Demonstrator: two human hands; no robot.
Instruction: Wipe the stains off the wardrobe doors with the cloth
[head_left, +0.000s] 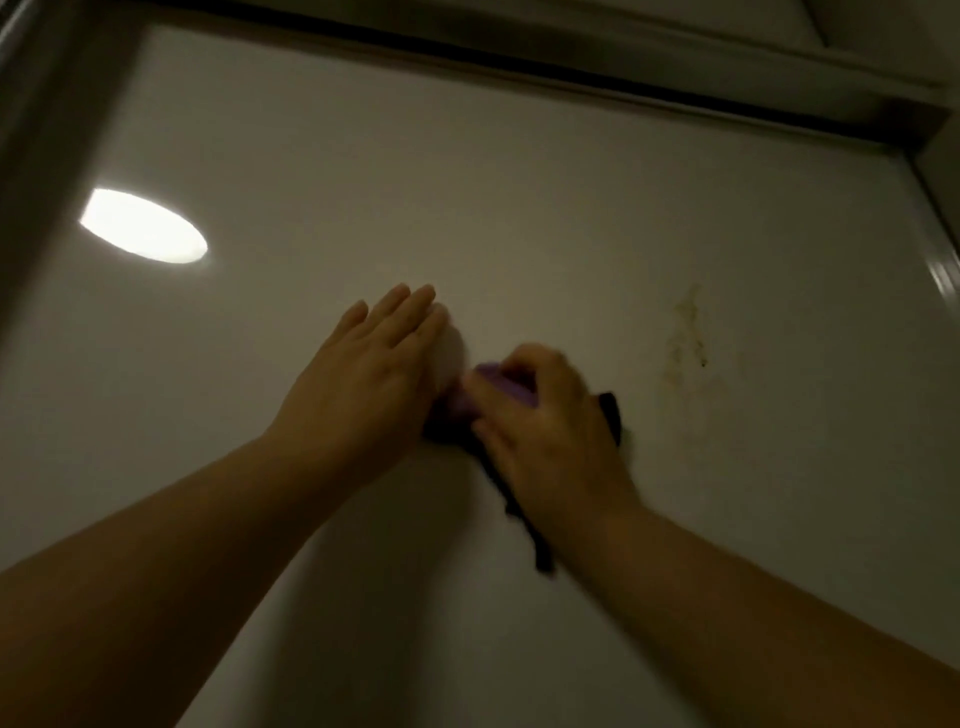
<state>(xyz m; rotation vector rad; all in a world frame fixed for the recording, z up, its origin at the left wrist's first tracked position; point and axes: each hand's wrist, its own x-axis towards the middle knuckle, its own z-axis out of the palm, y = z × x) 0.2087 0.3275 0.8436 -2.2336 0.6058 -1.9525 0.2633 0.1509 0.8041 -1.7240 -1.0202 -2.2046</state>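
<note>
You are working in dim, warm-grey light, and the wardrobe door (519, 182) shows as a dull, glossy panel with little contrast. One hard oval glare (143, 226) at the upper left is blown out to pure white with a faint halo round it. A soft, broad shadow lies on the door beside your left forearm (182, 571), between your two arms. Your left hand (363, 374) is fairly sharp, but your right hand (545, 431) and the cloth (501, 387) are smeared with blur. The stain (685, 332) reads soft and grainy. The frame (519, 65) falls nearly black, its lines bowing at the edges, and a small highlight (943, 275) glints at the right.
</note>
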